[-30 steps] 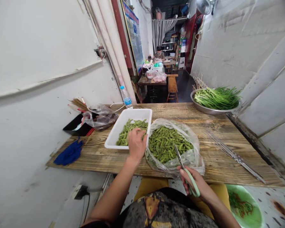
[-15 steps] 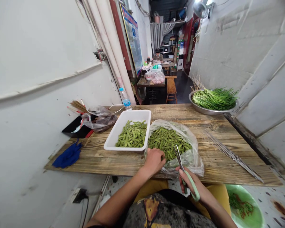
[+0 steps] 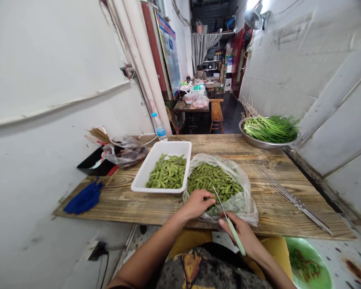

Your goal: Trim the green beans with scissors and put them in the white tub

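Note:
My left hand (image 3: 200, 203) hovers at the near left side of a clear plastic bag (image 3: 250, 206) filled with green edamame pods (image 3: 215, 178). Its thumb and fingers are pinched together, and what is between them is too small to make out. In my right hand (image 3: 242, 233) is a pair of scissors (image 3: 234, 233) with pale green handles. The blades point up and left over the pods, close to my left fingertips, and look nearly together. Left of the bag, a white plastic tray (image 3: 138, 181) holds more pods.
A metal bowl of green chives (image 3: 270, 128) sits at the far right, above several metal skewers (image 3: 297, 202). Leftward are a blue cloth (image 3: 82, 198), a black box (image 3: 90, 160) and a water bottle (image 3: 159, 127). A green basin (image 3: 311, 263) stands on the floor. Another person sits farther back.
My left hand has shifted slightly right toward the scissors, its fingertips lifting a little. The scissors have turned, tips moving left, and their blades have come closer together.

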The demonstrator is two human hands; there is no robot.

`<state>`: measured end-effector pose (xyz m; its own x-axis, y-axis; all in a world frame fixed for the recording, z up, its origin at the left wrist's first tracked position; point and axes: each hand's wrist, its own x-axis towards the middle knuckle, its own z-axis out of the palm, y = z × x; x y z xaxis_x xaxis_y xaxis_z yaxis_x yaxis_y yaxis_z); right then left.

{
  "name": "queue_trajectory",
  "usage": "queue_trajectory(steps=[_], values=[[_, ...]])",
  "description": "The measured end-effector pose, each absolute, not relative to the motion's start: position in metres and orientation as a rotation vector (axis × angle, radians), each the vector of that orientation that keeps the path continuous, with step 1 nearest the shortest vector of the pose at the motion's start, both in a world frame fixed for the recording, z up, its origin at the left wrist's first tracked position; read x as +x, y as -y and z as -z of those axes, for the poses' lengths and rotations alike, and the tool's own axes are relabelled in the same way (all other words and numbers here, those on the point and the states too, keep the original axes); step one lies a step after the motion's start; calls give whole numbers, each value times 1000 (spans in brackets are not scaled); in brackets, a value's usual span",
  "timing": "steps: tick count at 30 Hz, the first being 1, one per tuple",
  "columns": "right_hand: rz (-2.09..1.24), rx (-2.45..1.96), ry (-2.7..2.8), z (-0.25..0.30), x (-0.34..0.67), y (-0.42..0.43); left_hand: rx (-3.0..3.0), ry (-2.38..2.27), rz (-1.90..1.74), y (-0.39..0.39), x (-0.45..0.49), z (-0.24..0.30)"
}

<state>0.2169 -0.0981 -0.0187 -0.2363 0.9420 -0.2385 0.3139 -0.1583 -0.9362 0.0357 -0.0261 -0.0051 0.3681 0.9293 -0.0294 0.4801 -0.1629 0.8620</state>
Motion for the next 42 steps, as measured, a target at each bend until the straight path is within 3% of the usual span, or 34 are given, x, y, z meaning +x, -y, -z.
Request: queue_trajectory(steps=[7, 11, 16, 23, 31, 42], values=[[-1397, -1498, 1517, 31, 218, 92, 1661, -1303, -833, 22, 36, 3], [-1559, -1446, 1391, 31, 218, 92, 1198, -1234, -1061, 16, 37, 0], [-1729, -1218, 1316, 20, 216, 94, 771, -979, -1050, 17, 42, -2], [-1681, -1322, 1356, 23, 218, 93, 1130, -1206, -1174, 19, 48, -1], [-1657, -1327, 1357, 24, 217, 92, 676, -991, -1174, 21, 53, 6], [-1598, -1347, 1413, 17, 210, 91, 666, -999, -1147, 31, 58, 2]])
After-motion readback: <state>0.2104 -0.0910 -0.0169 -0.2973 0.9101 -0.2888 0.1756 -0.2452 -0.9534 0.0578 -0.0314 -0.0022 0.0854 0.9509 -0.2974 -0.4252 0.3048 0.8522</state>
